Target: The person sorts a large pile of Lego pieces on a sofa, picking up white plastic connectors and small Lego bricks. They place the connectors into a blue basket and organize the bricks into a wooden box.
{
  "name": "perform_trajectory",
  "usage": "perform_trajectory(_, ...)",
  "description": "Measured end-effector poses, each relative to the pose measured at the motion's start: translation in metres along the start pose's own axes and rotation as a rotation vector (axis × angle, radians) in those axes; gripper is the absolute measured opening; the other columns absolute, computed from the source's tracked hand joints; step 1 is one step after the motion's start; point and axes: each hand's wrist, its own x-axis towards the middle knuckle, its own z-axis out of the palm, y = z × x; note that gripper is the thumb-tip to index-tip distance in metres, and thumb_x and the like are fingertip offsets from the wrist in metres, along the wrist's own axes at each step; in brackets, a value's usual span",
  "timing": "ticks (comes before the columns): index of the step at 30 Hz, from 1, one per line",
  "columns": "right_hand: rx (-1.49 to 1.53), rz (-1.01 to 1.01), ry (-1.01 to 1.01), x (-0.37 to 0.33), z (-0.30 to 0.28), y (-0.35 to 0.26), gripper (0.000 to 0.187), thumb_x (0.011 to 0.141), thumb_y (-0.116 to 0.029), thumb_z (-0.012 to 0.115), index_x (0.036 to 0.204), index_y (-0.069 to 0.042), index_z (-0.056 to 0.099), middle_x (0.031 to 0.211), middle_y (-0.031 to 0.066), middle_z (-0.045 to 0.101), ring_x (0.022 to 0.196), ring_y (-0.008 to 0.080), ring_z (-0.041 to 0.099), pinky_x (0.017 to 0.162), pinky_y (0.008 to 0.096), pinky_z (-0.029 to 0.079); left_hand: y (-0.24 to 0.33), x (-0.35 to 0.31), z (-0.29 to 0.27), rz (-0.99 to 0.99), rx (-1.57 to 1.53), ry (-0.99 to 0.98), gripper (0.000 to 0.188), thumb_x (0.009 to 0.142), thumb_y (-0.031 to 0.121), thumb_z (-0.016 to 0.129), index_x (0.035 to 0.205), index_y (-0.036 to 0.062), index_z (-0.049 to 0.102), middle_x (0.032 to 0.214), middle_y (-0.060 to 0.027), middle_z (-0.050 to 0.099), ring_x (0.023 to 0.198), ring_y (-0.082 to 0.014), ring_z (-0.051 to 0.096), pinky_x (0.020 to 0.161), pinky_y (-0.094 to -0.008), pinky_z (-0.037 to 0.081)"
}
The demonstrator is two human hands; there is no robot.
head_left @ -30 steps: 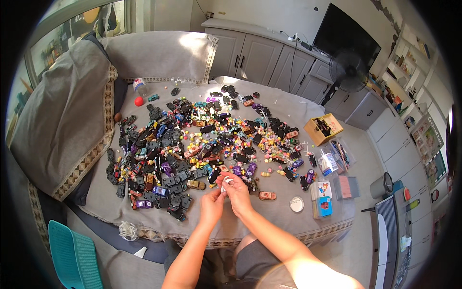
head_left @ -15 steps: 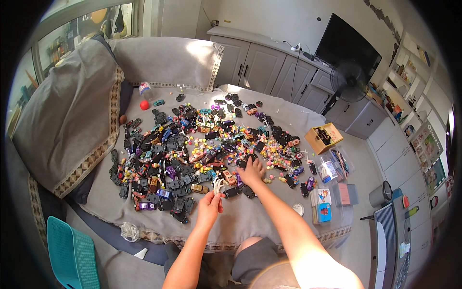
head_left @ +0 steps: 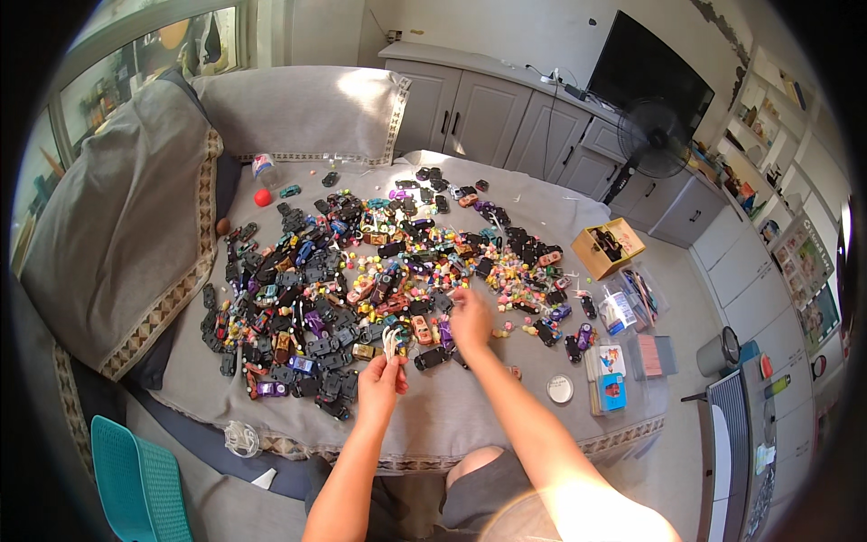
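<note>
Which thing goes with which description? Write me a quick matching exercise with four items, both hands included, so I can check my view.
Things:
1. Left hand
2. Basket
3. Right hand
4. Ball

Descriptions:
A. Red, toward the upper left of the picture
B. Blurred, over the spread of toy cars
C. Holding thin white strips
D. Teal, at the lower left of the picture

Right pairs: 1-C, 2-D, 3-B, 4-A

Toy cars (head_left: pixel 388 275) and trinkets (head_left: pixel 522 280) spread across the bench's (head_left: pixel 542 212) middle; 1 ball (head_left: pixel 263 198) lies near the far left corner, 1 box (head_left: pixel 594 256) by the right edge, cards (head_left: pixel 613 392) before it.
</note>
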Motion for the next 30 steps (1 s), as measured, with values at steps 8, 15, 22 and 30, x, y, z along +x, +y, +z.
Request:
perform_trajectory(8, -0.396, 0.268, -0.037, 0.014, 0.009, 0.039, 0.027, 0.067, -0.032, 0.071, 0.084, -0.012, 0.064, 0.093, 0.0075, 0.063, 0.096, 0.0263, 0.055, 0.083, 0.0424, 0.039, 0.004, -0.004, 0.023, -0.018, -0.021, -0.047, 0.019, 0.091, 0.018, 0.049, 0.088, 0.0027, 0.060, 0.063, 0.0014, 0.052, 0.053, -0.0083, 0.051, 0.051, -0.0211, 0.042)
perform_trajectory(15, 0.071, 0.275, 0.032, 0.001, 0.001, 0.044, 0.014, 0.073, -0.023, 0.066, 0.079, -0.012, 0.061, 0.075, 0.0021, 0.063, 0.082, 0.0243, 0.058, 0.080, 0.0426, 0.037, -0.001, -0.002, 0.026, -0.026, -0.013, -0.044, 0.019, 0.091, 0.017, 0.049, 0.089, 0.0021, 0.061, 0.064, 0.0005, 0.054, 0.054, -0.0089, 0.052, 0.051, -0.0215, 0.042)
perform_trajectory(22, 0.357, 0.063, 0.104, -0.019, -0.051, 0.003, 0.011, 0.076, -0.016, 0.066, 0.083, -0.008, 0.062, 0.079, 0.0044, 0.065, 0.072, 0.0167, 0.061, 0.067, 0.0315, 0.045, -0.006, 0.008, 0.022, 0.104, -0.011, 0.073, 0.019, 0.091, 0.015, 0.048, 0.091, 0.0016, 0.061, 0.065, 0.0013, 0.055, 0.055, -0.0059, 0.050, 0.051, -0.0197, 0.040)
perform_trajectory(30, 1.007, 0.088, -0.599, -0.039, -0.042, -0.020, 0.013, 0.080, -0.006, 0.064, 0.091, 0.000, 0.061, 0.085, 0.0031, 0.063, 0.077, 0.0085, 0.059, 0.071, 0.0215, 0.048, -0.008, 0.014, 0.032, 0.309, 0.121, 0.003, 0.022, 0.090, 0.010, 0.050, 0.104, -0.0027, 0.061, 0.085, -0.0036, 0.064, 0.073, -0.0066, 0.056, 0.066, -0.0211, 0.044)
